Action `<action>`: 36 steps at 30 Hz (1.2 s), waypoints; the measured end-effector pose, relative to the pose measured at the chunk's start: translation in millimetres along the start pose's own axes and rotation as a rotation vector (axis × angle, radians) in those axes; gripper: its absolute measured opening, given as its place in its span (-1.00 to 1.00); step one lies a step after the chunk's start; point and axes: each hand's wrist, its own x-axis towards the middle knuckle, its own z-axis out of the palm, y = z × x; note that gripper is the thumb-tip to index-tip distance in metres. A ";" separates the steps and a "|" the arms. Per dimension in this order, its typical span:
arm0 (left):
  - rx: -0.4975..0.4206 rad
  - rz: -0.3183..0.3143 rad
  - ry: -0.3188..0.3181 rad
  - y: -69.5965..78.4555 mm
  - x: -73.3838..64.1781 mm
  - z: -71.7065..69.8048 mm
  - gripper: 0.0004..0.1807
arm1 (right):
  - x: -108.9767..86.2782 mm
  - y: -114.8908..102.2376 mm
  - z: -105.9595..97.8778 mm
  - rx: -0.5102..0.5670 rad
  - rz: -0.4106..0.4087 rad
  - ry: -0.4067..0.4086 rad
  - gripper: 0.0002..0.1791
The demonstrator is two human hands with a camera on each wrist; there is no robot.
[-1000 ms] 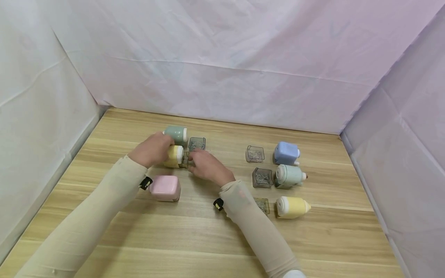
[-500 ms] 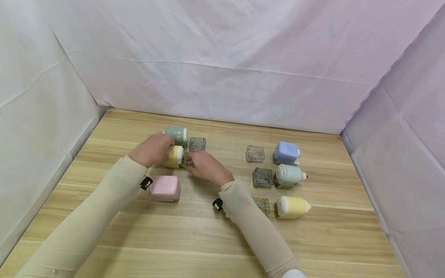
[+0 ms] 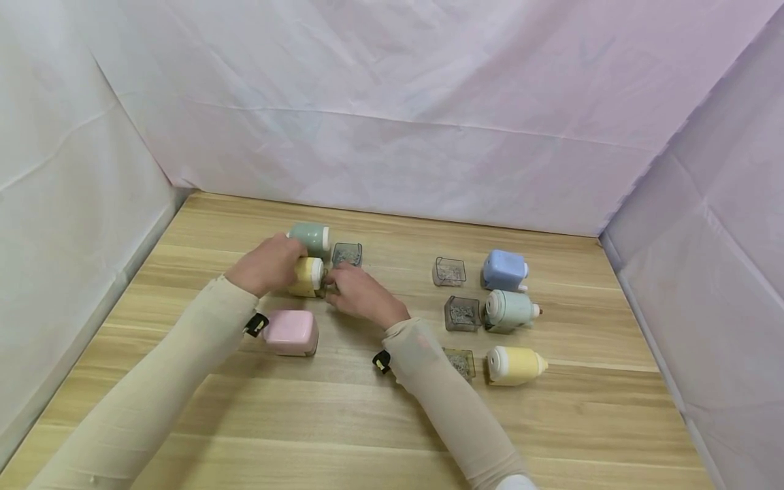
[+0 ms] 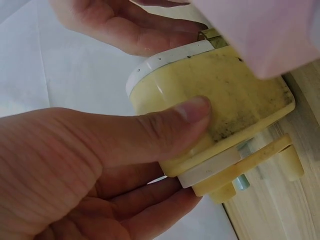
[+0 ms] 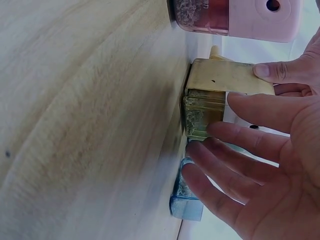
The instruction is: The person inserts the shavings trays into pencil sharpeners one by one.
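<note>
My left hand (image 3: 269, 264) grips a yellow pencil sharpener (image 4: 225, 95) by its sides, thumb on the near side and fingers round the crank side. Its crank (image 4: 245, 167) points away from my right hand. The see-through shavings drawer (image 5: 205, 112) of this sharpener, with grey shavings inside, sits mostly within the body. Against the drawer's front lie the nearly straight fingers of my right hand (image 3: 361, 294), the thumb along the white face. In the head view, that hand largely hides the drawer.
A green sharpener (image 3: 309, 237) stands behind, its drawer (image 3: 347, 254) out beside it. Nearer me is a pink sharpener (image 3: 292, 332). To the right stand blue (image 3: 504, 269), pale green (image 3: 510, 309) and yellow (image 3: 516, 365) sharpeners, with pulled-out drawers (image 3: 450, 271) full of shavings at their left.
My right hand has moved slightly left toward the yellow sharpener, and its drawer has slid further into the body. My left hand keeps its place.
</note>
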 end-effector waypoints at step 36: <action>0.011 0.065 -0.115 -10.1 3.4 -9.9 -0.71 | -1.6 6.6 -26.7 0.016 -0.002 -0.110 -0.57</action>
